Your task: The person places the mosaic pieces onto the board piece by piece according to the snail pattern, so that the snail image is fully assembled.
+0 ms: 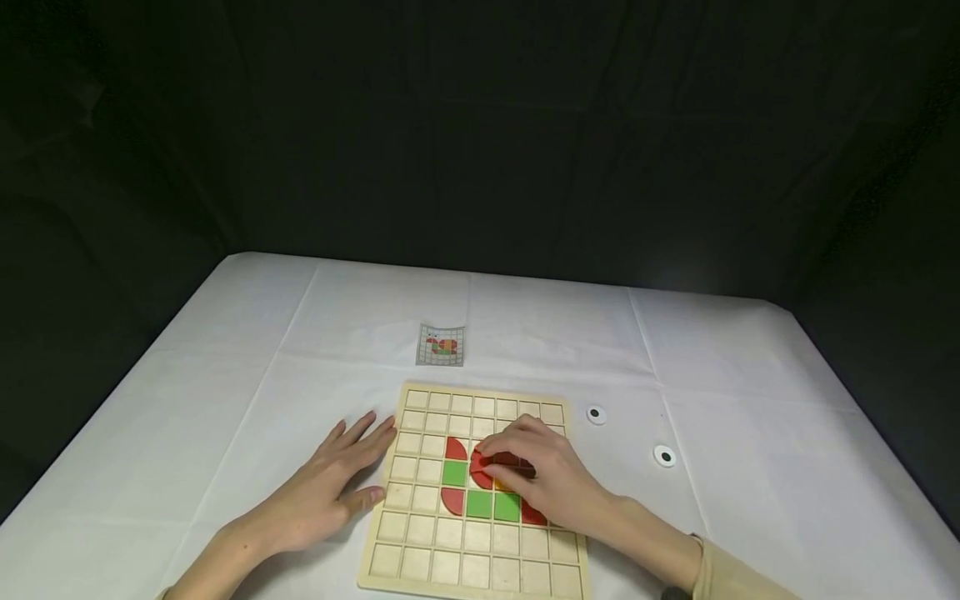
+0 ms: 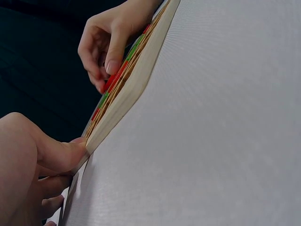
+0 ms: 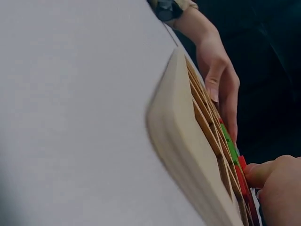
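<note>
**Both hands at the grid board, right hand on a dark red piece**

Nearest the head camera lies the wooden grid board point(image 1: 474, 492), flat on the white-covered bench point(image 1: 300, 333), which is the largest item in view. Board compartments are mostly bare wood; a cluster near the centre holds red curved pieces point(image 1: 453, 449) and green squares point(image 1: 454, 473), with a small orange patch showing just under the right hand.

Left hand point(image 1: 337, 475) lies flat on the bench with fingers straight and spread, thumb touching the board's left edge; the left wrist view confirms that contact. It holds nothing.

Right hand point(image 1: 543, 475) rests over the board's centre-right, fingers curled, thumb and fingertips pinching a dark red piece point(image 1: 512, 461) that sits low over the filled cluster. Whether the piece is seated in a compartment cannot be told.

Beyond the board, well apart from it, a small pattern card point(image 1: 441, 345) lies on the bench. Two round white discs with dark centres point(image 1: 596, 414) point(image 1: 664, 456) lie to the right of the board.
</note>
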### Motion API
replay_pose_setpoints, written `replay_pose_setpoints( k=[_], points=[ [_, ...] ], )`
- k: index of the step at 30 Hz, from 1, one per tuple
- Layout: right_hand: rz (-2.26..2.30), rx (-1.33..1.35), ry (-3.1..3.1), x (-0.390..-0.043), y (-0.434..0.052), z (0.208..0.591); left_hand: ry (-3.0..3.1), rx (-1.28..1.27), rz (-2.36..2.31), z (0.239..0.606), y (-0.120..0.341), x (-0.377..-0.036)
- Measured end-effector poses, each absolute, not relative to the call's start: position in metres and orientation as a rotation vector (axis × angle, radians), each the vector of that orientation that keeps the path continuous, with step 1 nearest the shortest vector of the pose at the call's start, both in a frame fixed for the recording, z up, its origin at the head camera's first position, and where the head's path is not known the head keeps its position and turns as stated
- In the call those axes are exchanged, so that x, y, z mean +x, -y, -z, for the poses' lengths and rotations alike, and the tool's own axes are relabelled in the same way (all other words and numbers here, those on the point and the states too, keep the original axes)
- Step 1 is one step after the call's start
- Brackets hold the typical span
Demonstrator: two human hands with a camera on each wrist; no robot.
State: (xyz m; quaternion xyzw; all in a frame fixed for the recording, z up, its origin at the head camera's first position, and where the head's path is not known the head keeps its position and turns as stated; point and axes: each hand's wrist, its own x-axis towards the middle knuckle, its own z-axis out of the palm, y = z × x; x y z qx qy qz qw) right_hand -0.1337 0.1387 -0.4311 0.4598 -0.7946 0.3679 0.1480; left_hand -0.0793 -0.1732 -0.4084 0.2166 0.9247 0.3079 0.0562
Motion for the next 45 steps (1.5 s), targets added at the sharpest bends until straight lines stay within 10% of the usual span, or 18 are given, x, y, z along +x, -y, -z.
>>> replay_pose_setpoints(
  k=[45],
  points=[
    [-0.829,1.452,2.307,-0.155,-0.089,0.42,-2.799,0.664,-0.949,0.409,0.177,-0.08]
  ],
)
